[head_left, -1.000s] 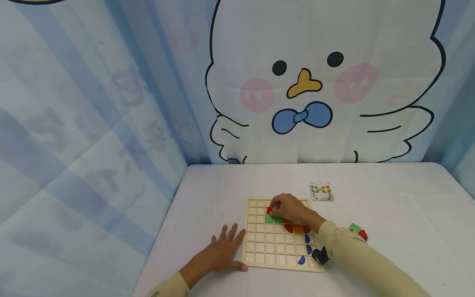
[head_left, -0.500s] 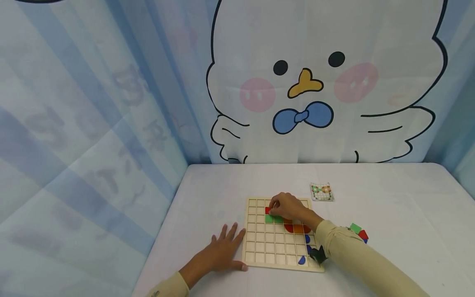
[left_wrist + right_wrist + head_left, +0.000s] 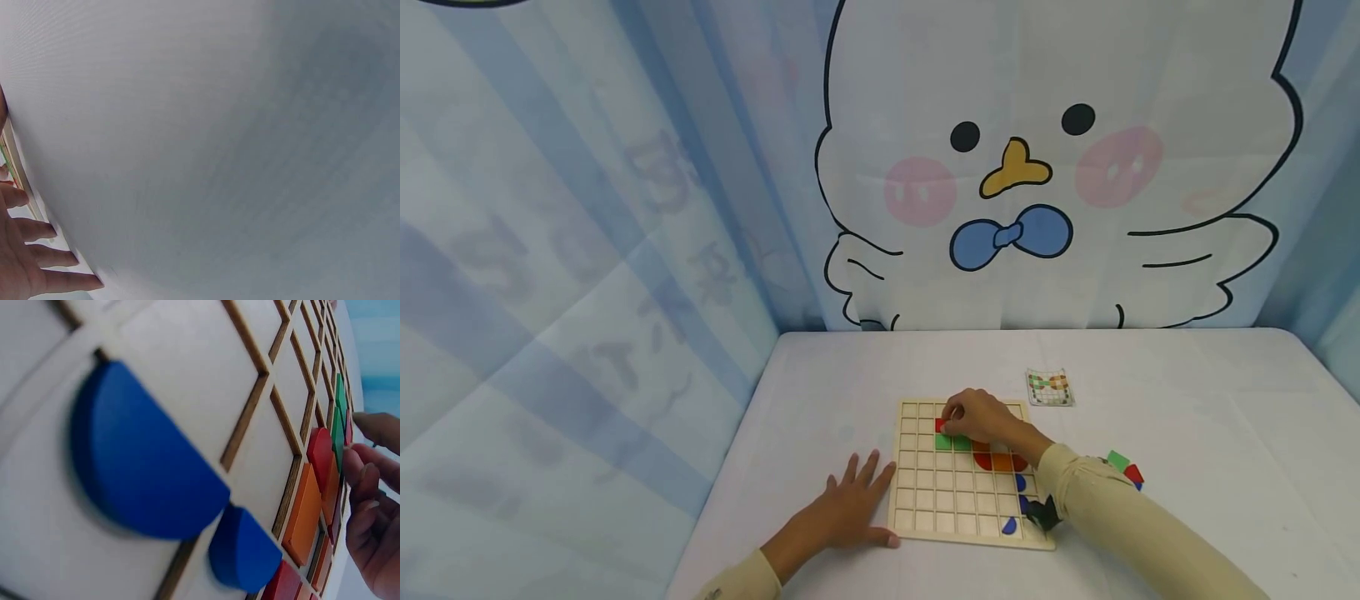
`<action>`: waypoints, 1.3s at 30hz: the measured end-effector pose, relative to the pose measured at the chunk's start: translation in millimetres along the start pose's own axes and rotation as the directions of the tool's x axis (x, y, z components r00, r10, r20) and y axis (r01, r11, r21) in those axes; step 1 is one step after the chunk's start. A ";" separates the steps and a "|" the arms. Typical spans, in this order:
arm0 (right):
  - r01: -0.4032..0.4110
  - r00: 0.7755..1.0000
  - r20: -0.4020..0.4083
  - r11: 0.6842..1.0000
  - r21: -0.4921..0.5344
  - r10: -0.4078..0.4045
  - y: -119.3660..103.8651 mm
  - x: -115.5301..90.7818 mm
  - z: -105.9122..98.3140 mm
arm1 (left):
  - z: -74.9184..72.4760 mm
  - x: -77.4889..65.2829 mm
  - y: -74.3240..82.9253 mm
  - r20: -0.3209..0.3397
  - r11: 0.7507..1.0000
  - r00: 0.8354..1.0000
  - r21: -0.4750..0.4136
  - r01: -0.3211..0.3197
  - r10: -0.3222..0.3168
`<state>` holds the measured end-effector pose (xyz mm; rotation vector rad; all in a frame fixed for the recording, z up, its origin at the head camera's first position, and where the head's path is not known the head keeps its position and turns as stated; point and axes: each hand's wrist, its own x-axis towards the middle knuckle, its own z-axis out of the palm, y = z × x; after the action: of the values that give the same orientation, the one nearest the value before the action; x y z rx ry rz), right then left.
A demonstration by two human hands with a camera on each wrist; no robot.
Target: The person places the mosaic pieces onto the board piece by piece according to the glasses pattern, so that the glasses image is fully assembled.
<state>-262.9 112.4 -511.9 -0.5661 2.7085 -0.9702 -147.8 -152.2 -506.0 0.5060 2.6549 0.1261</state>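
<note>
Fingers of the right hand [image 3: 979, 415] are curled, thumb and index tips at a red square [image 3: 939, 425]; whether they pinch it or merely touch it cannot be determined. Left hand [image 3: 848, 507]: fingers straight, spread and released, palm down on the white table [image 3: 1210, 400], index fingertip at the left edge of the grid board [image 3: 925, 500].

Red square lies in the far part of the board, just beyond a row of green pieces [image 3: 952, 442]; partly covered, its long axis cannot be given. The green row runs left to right. Board's near and far edges run crosswise to the person; its sides point away. Red and orange pieces [image 3: 1002, 462] sit nearer and rightward.

Blue half-round pieces [image 3: 1009, 526] lie toward the board's right side. In the right wrist view, the largest-looking one shows its straight side to the upper right, long axis slanting from upper left to lower right.

Patterned card [image 3: 1050, 388] lies beyond the board's far right corner.
</note>
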 end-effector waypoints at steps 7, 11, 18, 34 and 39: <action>0.148 0.986 0.061 0.983 0.109 -0.155 16.2 -10.6 -17.3 | 0.5 -0.9 0.3 -0.006 1.000 1.000 0.005 -0.001 0.001; 0.180 0.981 0.059 0.978 0.109 -0.187 35.3 -26.5 -36.7 | 2.2 0.3 0.6 -0.006 1.000 1.000 0.008 0.001 -0.001; 0.023 0.998 0.057 0.992 0.127 -0.031 74.3 -69.0 -71.1 | 4.3 2.4 -1.1 -0.006 1.000 1.000 0.007 -0.002 0.002; -0.069 0.994 0.081 0.998 -0.008 0.069 141.9 -147.0 -110.8 | 6.5 5.4 -4.2 0.001 1.000 1.000 0.013 -0.012 0.012; -0.050 0.997 0.059 0.998 -0.023 0.052 150.0 -156.1 -111.8 | 6.6 5.1 -4.4 0.002 1.000 1.000 0.009 -0.008 0.008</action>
<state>-199.9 347.8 -513.2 -0.5191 2.6701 -0.8974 -150.7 -154.4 -514.8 0.5195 2.6533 0.1159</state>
